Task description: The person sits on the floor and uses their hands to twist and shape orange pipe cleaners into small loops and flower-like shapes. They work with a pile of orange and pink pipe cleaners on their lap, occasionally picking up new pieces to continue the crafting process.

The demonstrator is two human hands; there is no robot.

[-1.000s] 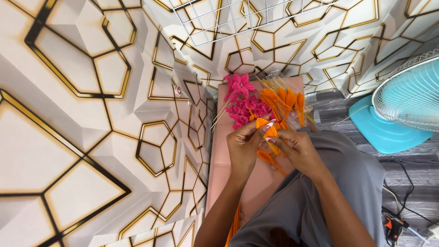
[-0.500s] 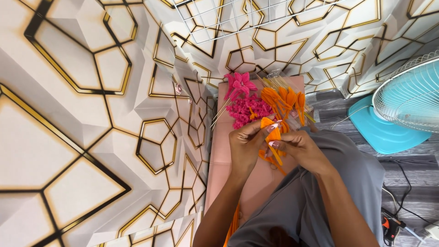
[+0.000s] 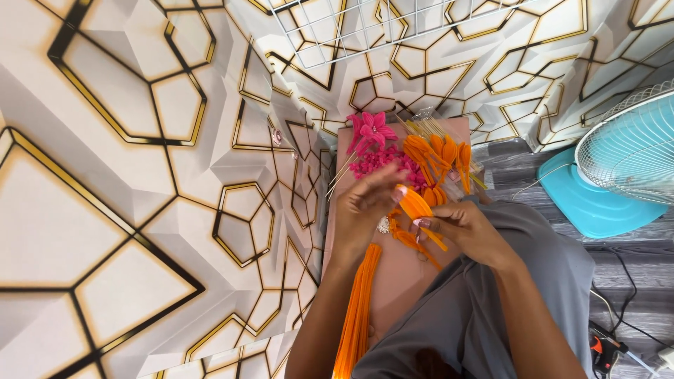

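While the head view looks down on a pink board (image 3: 400,281), the left hand (image 3: 361,210) and right hand (image 3: 460,228) both pinch an orange petal piece (image 3: 420,209) above it, fingers closed; it looks light, soft and bendable (likely fuzzy wire), best held near its base; pink flowers (image 3: 372,133) lie beyond.

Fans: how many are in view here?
1. The fan, pale blue-green with a wire grille, stands on the grey floor at the right edge, partly cut off. Others may be out of frame.
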